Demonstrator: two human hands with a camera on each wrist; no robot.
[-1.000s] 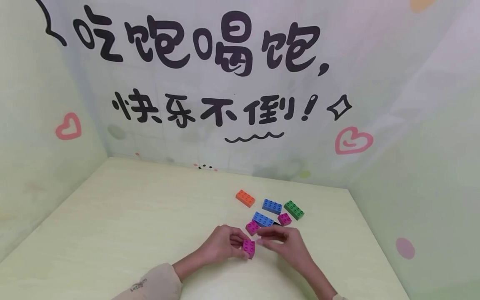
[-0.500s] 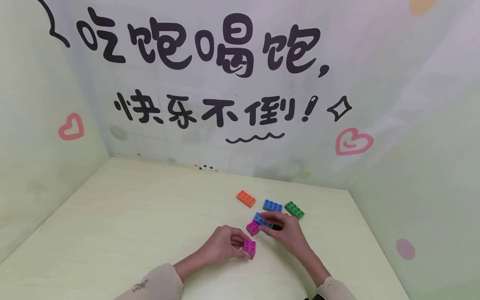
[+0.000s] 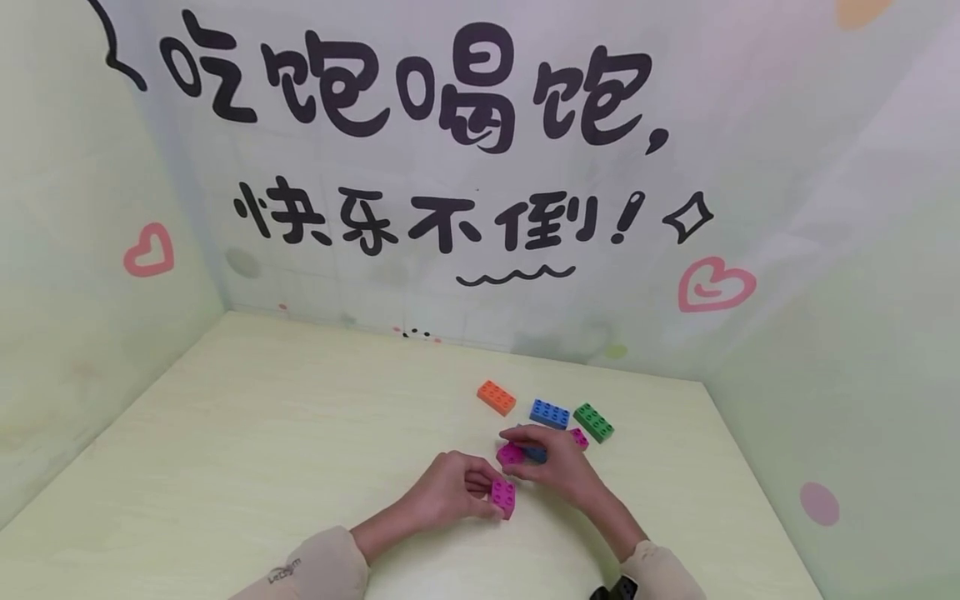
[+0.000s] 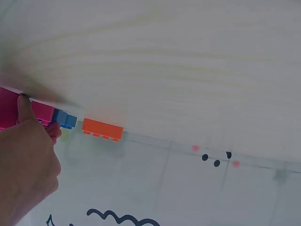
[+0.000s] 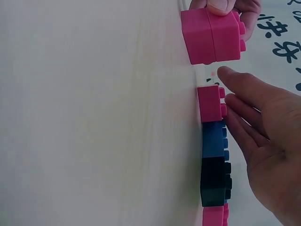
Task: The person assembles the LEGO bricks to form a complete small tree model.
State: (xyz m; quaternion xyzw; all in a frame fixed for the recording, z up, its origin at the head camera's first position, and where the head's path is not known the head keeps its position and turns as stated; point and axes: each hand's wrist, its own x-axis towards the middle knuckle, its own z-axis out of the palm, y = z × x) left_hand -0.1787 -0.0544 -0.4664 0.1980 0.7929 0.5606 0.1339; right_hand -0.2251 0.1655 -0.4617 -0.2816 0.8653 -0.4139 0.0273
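Note:
My left hand (image 3: 442, 493) pinches a pink stack (image 3: 503, 497) of two square bricks, one on the other, with thumb and fingertips. In the right wrist view this stack (image 5: 211, 36) shows its seam, and its studs face up in the head view. My right hand (image 3: 558, 462) is over a loose pink brick (image 3: 510, 453), thumb and fingers parted. In the right wrist view the fingers lie close to that brick's studs (image 5: 223, 109); contact is unclear. A blue brick (image 3: 535, 454) beside it is partly hidden beneath the right hand. A black brick (image 5: 214, 181) shows only in the right wrist view.
Behind the hands lie an orange brick (image 3: 497, 397), a second blue brick (image 3: 550, 413) and a green brick (image 3: 594, 422). Another pink brick (image 3: 578, 438) shows past the right hand. The pale tabletop (image 3: 300, 417) ends at a printed back wall (image 3: 420, 283) and side walls.
My right hand first moved back over the blue brick, then left to the loose pink brick, hiding the black one in the head view. The left hand keeps its hold on the pink stack.

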